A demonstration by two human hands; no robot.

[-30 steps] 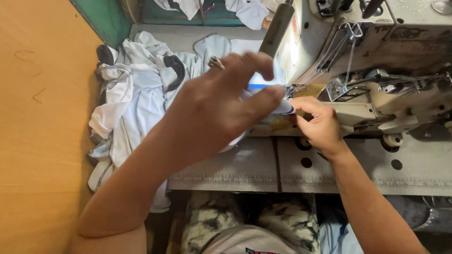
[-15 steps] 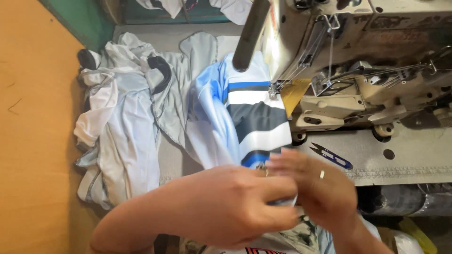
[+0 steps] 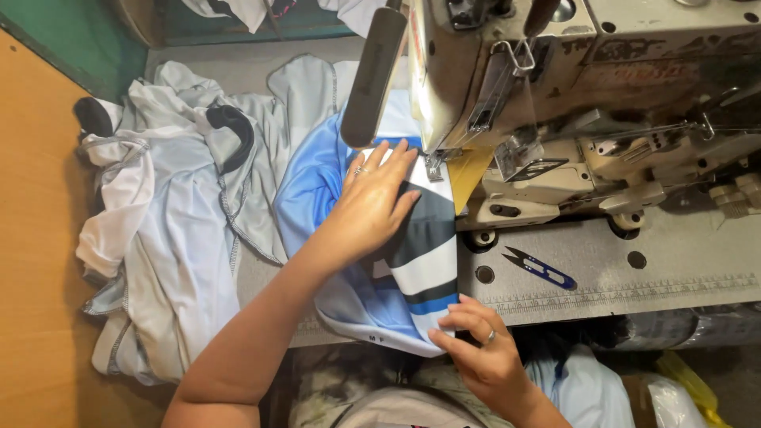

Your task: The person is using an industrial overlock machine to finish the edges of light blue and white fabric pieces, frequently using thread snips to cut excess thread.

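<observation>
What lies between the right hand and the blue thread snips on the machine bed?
In the head view, only bare grey machine bed separates the right hand from the blue thread snips; nothing else lies there.

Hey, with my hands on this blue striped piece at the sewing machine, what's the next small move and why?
Probably ease the blue striped fabric forward under the presser foot. The left hand lies flat on it right beside the foot, and the right hand pinches its near edge, so the piece looks lined up to feed.

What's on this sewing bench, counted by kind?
Sewing machine: 1
Blue-handled thread snips: 1
Blue, white and black striped garment: 1
Heap of pale garments: 1
Hands on the striped garment: 2, left hand, right hand
Total: 6
</observation>
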